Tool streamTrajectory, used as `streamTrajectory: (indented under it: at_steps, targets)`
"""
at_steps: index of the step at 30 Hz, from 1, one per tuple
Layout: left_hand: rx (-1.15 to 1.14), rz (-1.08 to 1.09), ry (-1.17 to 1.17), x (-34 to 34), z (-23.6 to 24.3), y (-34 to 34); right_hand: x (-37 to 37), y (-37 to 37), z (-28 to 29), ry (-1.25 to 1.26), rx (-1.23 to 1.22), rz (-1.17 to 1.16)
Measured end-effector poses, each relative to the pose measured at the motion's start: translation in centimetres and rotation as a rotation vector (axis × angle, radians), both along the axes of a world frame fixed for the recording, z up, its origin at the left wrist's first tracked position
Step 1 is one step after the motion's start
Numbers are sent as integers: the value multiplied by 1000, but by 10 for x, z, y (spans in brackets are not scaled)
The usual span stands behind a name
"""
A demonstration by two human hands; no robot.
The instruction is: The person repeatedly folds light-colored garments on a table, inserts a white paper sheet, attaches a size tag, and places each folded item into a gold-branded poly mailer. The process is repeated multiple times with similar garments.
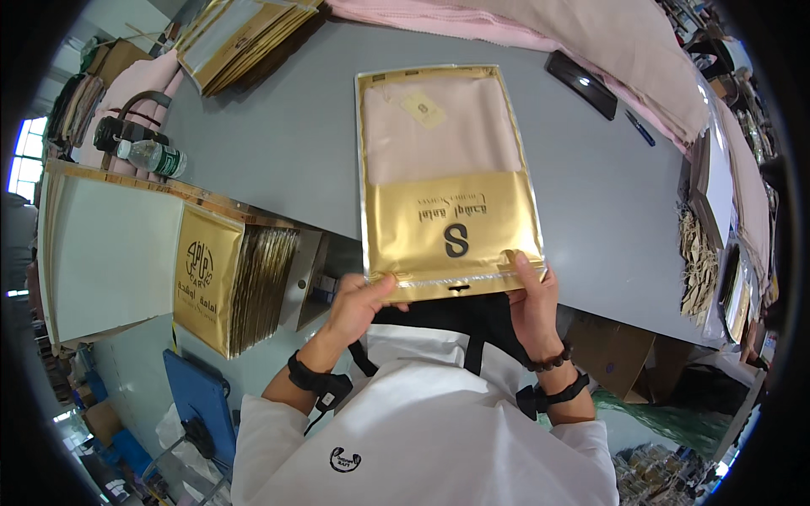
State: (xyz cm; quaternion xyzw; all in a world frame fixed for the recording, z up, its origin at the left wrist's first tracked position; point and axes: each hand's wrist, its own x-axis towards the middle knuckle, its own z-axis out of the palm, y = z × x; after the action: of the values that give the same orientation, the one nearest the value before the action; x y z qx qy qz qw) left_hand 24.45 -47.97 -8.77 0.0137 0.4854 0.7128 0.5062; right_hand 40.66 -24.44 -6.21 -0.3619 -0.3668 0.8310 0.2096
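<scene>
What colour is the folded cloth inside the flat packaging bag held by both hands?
Pale pink folded cloth, clearest in the head view.

head cam | looks steeply down (fisheye) | close over grey table (pixel 278 135) edge

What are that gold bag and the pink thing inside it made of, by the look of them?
The gold bag held by both hands looks like glossy plastic film: it shines, and its upper part is see-through. The pink item inside looks like soft matte woven fabric, folded flat; the exact fibre cannot be told.

Grey tabletop (pixel 278 135), gold bag (pixel 447 181) lay at its near edge, bag stack (pixel 240 38), pink cloth (pixel 540 25), black case (pixel 582 84), pen (pixel 639 128), paper tags (pixel 699 261)
</scene>
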Motion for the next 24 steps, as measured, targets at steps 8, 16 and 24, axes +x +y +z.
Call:
streamTrajectory:
  at_steps: [8, 16, 24]
  targets:
    - [-227, 41, 650, -20, 10, 3, -3, 42, 101, -136, 1547, 257]
    - [-44, 72, 251, -52, 23, -11, -30, 12, 113, 368, 1544, 874]
    - [-389, 659, 713, -34, -19, -50, -10, 21, 61, 10, 1491, 750]
